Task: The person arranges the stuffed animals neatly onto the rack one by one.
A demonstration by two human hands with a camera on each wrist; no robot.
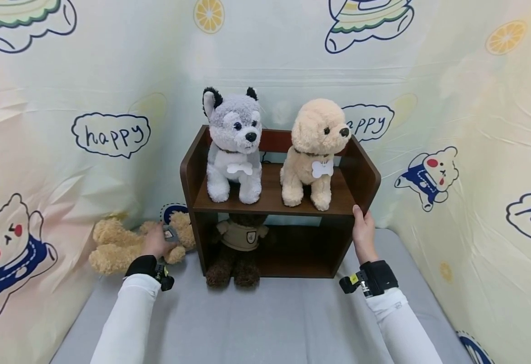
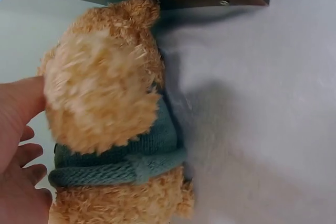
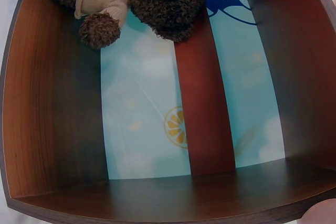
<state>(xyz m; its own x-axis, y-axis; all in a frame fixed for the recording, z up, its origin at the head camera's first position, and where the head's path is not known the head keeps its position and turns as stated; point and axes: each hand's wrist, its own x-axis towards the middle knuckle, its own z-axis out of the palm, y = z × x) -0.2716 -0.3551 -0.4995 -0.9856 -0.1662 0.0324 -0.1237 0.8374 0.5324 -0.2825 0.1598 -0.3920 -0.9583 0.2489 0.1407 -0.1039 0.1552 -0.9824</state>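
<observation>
A tan teddy bear (image 1: 117,246) in a grey-green knitted top lies on the grey surface left of a dark brown two-tier shelf (image 1: 274,208). My left hand (image 1: 157,241) holds it around the body; the left wrist view shows the thumb against its fur (image 2: 100,93). At the shelf's right side panel, my right hand (image 1: 364,235) grips the front edge, its fingers largely hidden. A grey-and-white husky plush (image 1: 235,146) and a cream puppy plush (image 1: 312,151) sit on the upper tier. Below sits a dark brown bear (image 1: 238,253) in a beige sweater.
The lower tier's right part (image 1: 297,250) lies beside the brown bear, whose feet stick out past the front edge. A patterned cloth (image 1: 124,76) hangs behind and on both sides. Grey cloth (image 1: 265,318) covers the surface in front of the shelf.
</observation>
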